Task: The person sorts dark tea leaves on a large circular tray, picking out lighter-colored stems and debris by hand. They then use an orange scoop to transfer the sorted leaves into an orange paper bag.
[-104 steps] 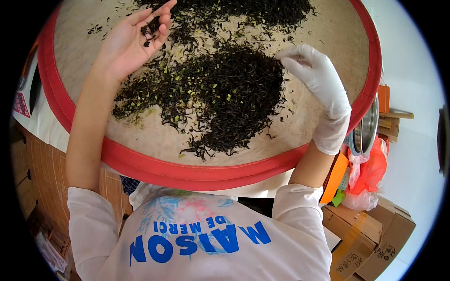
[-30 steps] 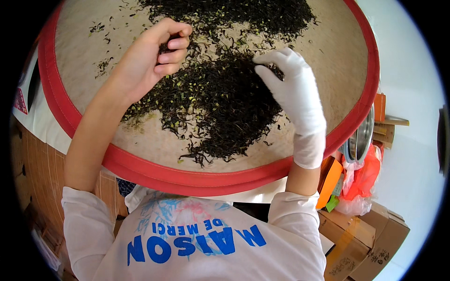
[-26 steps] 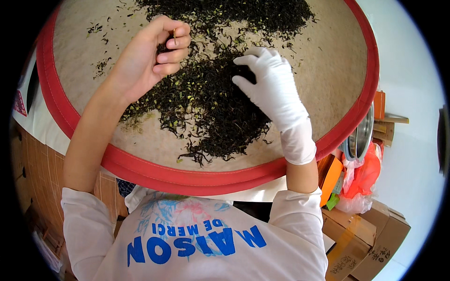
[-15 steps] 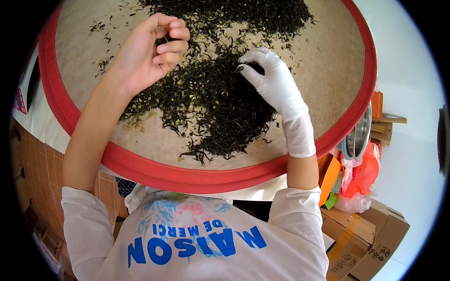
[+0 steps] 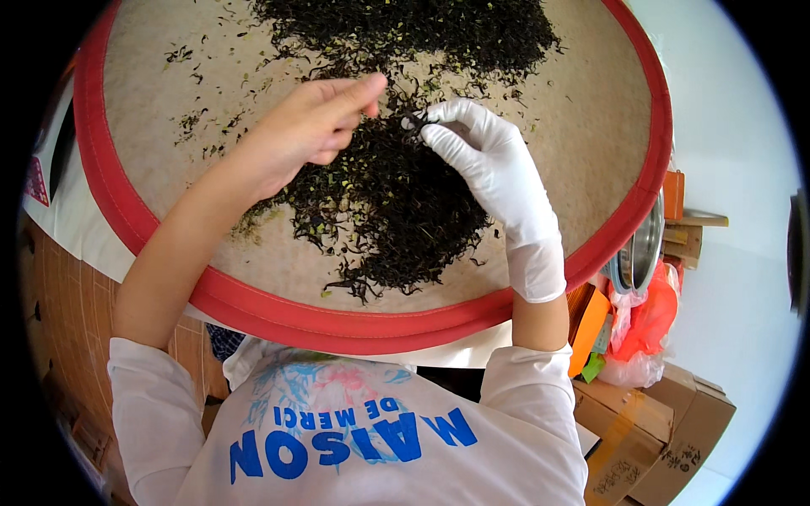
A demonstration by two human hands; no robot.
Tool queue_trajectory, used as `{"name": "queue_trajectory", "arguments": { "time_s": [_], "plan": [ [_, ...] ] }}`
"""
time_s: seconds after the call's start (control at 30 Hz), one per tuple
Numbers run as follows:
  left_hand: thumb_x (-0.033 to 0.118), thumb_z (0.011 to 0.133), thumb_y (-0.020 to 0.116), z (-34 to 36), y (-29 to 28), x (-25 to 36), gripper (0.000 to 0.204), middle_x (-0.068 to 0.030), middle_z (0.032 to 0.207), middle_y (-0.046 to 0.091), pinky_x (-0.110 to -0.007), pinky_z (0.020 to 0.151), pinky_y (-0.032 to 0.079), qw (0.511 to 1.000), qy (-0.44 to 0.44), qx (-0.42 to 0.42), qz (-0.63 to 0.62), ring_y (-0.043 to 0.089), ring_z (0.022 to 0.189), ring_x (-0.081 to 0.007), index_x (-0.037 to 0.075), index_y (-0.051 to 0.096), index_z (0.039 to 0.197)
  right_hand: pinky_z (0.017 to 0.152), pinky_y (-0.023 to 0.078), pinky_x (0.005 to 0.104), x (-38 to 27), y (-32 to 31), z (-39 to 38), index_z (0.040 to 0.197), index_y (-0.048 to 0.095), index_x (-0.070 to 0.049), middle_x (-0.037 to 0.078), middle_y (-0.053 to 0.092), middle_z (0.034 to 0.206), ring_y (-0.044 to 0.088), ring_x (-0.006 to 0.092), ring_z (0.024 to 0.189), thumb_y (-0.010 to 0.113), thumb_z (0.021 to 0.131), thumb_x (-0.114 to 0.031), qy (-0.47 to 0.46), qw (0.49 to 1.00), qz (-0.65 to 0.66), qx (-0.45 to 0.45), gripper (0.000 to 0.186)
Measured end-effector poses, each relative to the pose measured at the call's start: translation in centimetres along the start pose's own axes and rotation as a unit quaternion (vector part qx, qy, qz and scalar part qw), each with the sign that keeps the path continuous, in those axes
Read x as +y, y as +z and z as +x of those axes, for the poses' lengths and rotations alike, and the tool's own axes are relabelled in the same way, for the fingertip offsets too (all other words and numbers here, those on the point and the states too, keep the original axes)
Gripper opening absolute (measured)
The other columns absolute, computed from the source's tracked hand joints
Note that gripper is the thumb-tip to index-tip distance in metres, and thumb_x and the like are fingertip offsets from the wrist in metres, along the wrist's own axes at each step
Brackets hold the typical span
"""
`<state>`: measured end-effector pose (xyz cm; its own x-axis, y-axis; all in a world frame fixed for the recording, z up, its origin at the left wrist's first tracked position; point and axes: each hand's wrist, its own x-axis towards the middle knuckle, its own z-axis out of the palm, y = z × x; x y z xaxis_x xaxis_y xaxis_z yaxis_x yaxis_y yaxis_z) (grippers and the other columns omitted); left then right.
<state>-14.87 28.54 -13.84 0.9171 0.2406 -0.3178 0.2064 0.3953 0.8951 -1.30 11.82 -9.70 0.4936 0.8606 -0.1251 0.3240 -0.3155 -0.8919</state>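
My left hand (image 5: 316,126), bare, is over the nearer pile, thumb and fingers curled inward near the other hand's fingertips; what is inside is hidden. My right hand (image 5: 489,169), in a white glove, pinches a few dark twisted leaves (image 5: 415,122) between thumb and forefinger. The nearer pile (image 5: 405,236) of dark dried leaves, speckled with pale yellow-green bits, lies beneath both hands on a round beige tray (image 5: 607,135) with a red cloth rim (image 5: 388,333). A second dark pile (image 5: 405,25) lies at the far side, with scattered bits around it.
At the right, beyond the rim, are steel basins (image 5: 641,244), an orange box (image 5: 589,329), red and clear plastic bags (image 5: 641,320) and cardboard boxes (image 5: 658,430), beside a pale wall (image 5: 742,169). A tiled floor (image 5: 101,312) shows at lower left.
My left hand has turned over from palm-up and moved right and slightly toward me, to beside my gloved fingers. My right hand moved left from the pile's edge and has closed on some leaves.
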Motion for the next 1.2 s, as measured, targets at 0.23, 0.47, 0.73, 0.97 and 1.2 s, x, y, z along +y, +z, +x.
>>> {"name": "queue_trajectory", "arguments": {
  "time_s": [0.23,0.47,0.73,0.97,1.2],
  "plan": [
    [0.043,0.097,0.055,0.0,0.9,-0.8,0.035,0.0117,0.06,0.032,-0.02,0.044,0.02,0.993,0.02,0.001,0.116,0.026,0.049,-0.0005,0.009,0.057,0.092,0.068,0.048,0.0272,0.2,1.0,-0.3,0.096,0.066,-0.001,0.005,0.064,0.079,0.054,0.0121,0.07,0.073,0.085,-0.015,-0.055,0.995,-0.077,0.012,0.019],
    [0.032,0.094,0.062,0.5,0.7,-1.3,0.028,0.0053,0.077,0.055,-0.022,0.063,0.037,0.976,0.105,0.037,0.187,0.046,0.069,-0.0038,0.005,0.064,0.097,0.072,0.05,0.0345,0.3,0.6,-0.4,0.094,0.067,-0.002,0.014,0.066,0.083,0.062,0.0278,0.076,0.07,0.085,-0.014,-0.12,0.977,-0.172,0.031,0.016],
    [0.027,0.098,0.051,0.7,0.4,-1.3,0.02,0.0121,0.062,0.031,-0.019,0.043,0.02,0.979,0.113,0.072,0.155,0.026,0.051,0.0006,0.013,0.052,0.084,0.074,0.051,0.0381,0.7,-3.5,-0.3,0.096,0.068,-0.003,0.018,0.067,0.086,0.064,0.0348,0.082,0.064,0.087,-0.013,-0.147,0.934,-0.298,0.135,0.014],
    [0.03,0.098,0.048,0.9,-1.9,-0.1,0.028,0.0094,0.064,0.032,-0.018,0.043,0.021,0.98,0.021,-0.068,-0.189,0.026,0.051,-0.0004,0.013,0.047,0.076,0.072,0.051,0.0407,1.7,-7.6,-1.1,0.094,0.068,-0.002,0.021,0.067,0.084,0.063,0.04,0.078,0.054,0.092,-0.032,0.019,0.91,-0.41,0.053,0.033],
    [0.02,0.103,0.038,1.5,-3.4,0.0,0.026,0.0021,0.071,0.032,-0.018,0.039,0.024,0.923,-0.031,-0.153,-0.352,0.028,0.053,-0.0051,0.01,0.035,0.079,0.072,0.051,0.0379,2.2,-7.0,-0.8,0.099,0.068,-0.003,0.015,0.068,0.075,0.064,0.0299,0.07,0.05,0.095,-0.036,0.191,0.936,-0.293,-0.031,0.038]
  ]
}}
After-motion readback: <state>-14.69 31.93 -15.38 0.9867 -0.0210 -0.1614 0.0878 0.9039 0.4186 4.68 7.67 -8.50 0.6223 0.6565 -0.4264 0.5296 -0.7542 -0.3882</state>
